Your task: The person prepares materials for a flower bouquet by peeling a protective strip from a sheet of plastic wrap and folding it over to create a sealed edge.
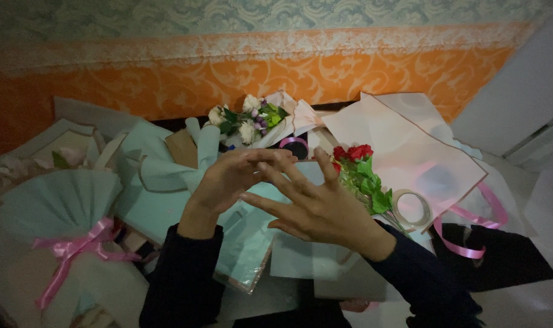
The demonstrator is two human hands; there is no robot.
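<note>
Meeting hands above wrapping paper

Hovering over mint-green wrapping sheets (252, 243), the left hand (231, 179) and right hand (316, 209) touch at the fingertips, fingers spread, grasping nothing visible. Red roses (352, 153) lie just right of them (stems pointing near-right), with a tape roll (412, 208) and pink ribbon (471, 231) farther right.

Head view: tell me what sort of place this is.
Probably a home or small workroom used for wrapping bouquets. Pale wrapping paper sheets cover the surface, a wrapped bundle tied with a pink ribbon bow lies at the left, and red roses lie beside a tape roll. Patterned wallpaper lines the wall.
</note>
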